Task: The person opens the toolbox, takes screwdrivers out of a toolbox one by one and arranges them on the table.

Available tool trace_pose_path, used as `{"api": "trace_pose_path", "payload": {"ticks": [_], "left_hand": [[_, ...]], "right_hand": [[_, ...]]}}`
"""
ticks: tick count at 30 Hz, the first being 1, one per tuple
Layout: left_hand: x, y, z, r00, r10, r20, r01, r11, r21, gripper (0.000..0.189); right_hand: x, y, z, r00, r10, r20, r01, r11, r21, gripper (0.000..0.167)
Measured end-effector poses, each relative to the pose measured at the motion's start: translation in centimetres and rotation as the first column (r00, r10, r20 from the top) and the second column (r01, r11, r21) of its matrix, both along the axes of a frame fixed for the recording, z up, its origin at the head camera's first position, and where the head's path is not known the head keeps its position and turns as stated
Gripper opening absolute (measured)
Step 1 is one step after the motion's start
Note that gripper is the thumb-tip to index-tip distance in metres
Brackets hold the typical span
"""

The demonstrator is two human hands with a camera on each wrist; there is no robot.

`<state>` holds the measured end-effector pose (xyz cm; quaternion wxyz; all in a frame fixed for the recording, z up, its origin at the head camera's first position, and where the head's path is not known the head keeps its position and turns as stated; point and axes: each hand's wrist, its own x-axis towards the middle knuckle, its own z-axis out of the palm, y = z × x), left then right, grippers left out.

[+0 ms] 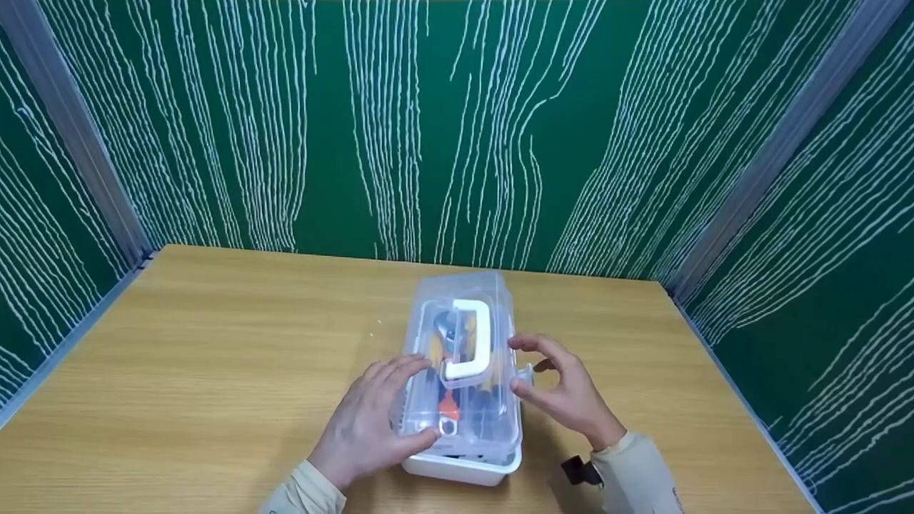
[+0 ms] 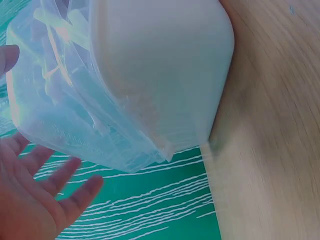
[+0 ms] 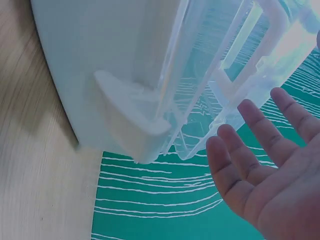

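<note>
On the table stands a long storage box with a white base [image 1: 460, 471] and a clear plastic lid [image 1: 457, 285]. A white carrying handle [image 1: 483, 339] lies on the lid. Through the plastic an orange-handled item [image 1: 448, 405] and other contents show, their kinds unclear. My left hand [image 1: 375, 414] lies along the lid's left side, fingers extended and thumb near its front. Beside the right side is my right hand [image 1: 568, 389], thumb and fingers spread apart around a side latch [image 1: 526, 373]. In the right wrist view the white latch [image 3: 127, 115] sticks outward, with the fingers apart from it.
The wooden table [image 1: 214, 357] extends on both sides of the box. Green walls [image 1: 328, 143] with white wavy lines stand behind it and at the sides, joined by grey corner posts [image 1: 757, 157]. A dark wrist device [image 1: 580, 471] sits at the right sleeve.
</note>
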<state>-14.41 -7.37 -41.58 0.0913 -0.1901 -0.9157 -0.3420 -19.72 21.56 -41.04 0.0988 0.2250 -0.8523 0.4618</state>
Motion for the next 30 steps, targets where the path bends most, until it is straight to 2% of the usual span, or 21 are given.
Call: {"api": "trace_pose_path", "payload": {"ticks": [5,12,19,23,30], "left_hand": [[0.0,-0.2,0.3,1.0,0.001,-0.021,-0.002,0.999,-0.032,0.076],[-0.2,-0.8,0.8,0.998,0.01,-0.058,-0.014,0.998,-0.069,0.07],[-0.3,-1.4,0.7,0.999,0.012,-0.053,-0.014,0.999,-0.036,0.062],[-0.3,-1.6,0.7,0.998,0.008,-0.064,-0.009,1.0,-0.015,0.059],[-0.4,-1.7,0.7,0.997,0.002,-0.076,0.0,1.0,0.023,0.059]], "right_hand": [[0.3,0.4,0.6,0.997,0.072,0.023,-0.072,0.997,0.026,0.055],[0.7,0.9,1.2,0.986,0.163,0.035,-0.166,0.981,0.101,0.077],[1.0,1.0,1.5,0.967,0.252,0.048,-0.255,0.96,0.113,0.078],[1.0,0.9,1.5,0.962,0.267,0.047,-0.271,0.956,0.112,0.078],[1.1,0.8,1.5,0.968,0.244,0.062,-0.25,0.961,0.116,0.077]]}}
